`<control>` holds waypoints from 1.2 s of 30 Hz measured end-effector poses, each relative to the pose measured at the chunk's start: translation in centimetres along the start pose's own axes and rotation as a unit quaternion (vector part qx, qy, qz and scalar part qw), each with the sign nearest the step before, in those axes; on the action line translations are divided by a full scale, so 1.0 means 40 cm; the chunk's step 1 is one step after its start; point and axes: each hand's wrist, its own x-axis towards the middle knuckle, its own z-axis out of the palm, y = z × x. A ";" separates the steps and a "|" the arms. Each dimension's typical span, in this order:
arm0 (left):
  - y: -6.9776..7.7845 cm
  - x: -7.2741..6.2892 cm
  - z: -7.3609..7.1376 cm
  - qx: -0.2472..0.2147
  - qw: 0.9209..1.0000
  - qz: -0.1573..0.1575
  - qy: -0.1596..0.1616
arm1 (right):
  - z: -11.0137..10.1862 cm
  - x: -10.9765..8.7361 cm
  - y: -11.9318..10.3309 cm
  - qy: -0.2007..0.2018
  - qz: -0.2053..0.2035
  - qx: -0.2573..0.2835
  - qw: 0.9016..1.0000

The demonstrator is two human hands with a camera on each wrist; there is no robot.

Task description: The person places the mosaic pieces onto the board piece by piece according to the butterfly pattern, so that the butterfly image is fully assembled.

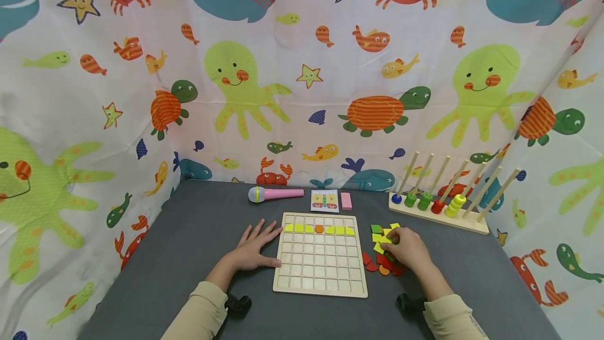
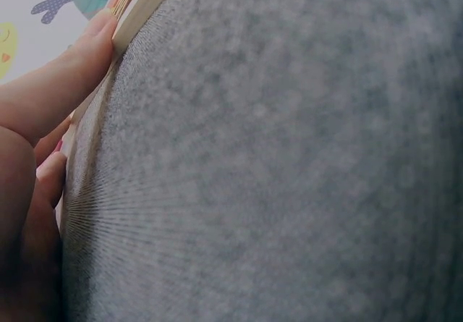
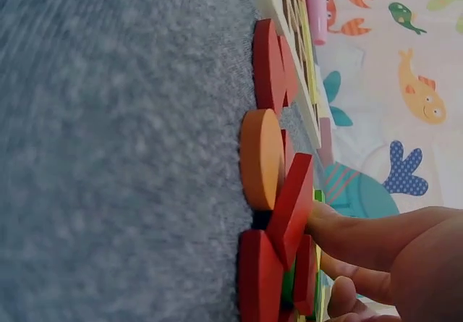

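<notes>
Left hand (image 1: 254, 250), fingers apart, touches wooden grid board (image 1: 320, 294) holding 1 orange disc (image 1: 319, 229). Right hand (image 1: 409, 248) at loose tiles (image 1: 379, 248) on worktop (image 1: 325, 321), right of board; cannot tell if grip is clamped.

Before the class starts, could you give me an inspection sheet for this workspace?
Surface: dark grey tabletop.
Job's things: wooden grid board, second row from the top filled by six yellow squares and a central orange disc; loose pieces to its right.
Clutter: toy microphone, picture card and pink block beyond the board; bead rack at back right.
Hands: left hand rests, fingers spread, against the board's left edge; right hand at the loose pieces, grip unclear.
Cables: nothing seen.
Surroundings: curtain printed with sea animals.
</notes>
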 end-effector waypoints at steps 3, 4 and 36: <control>0.002 0.002 0.000 0.001 1.000 -0.002 -0.005 | 0.000 0.002 0.001 -0.009 0.008 0.018 1.000; 0.002 0.002 0.001 0.001 1.000 -0.003 -0.004 | -0.001 0.002 0.001 -0.015 0.009 0.023 1.000; 0.005 0.001 -0.004 0.012 1.000 -0.018 -0.008 | 0.071 0.054 -0.279 -0.032 -0.080 0.139 0.987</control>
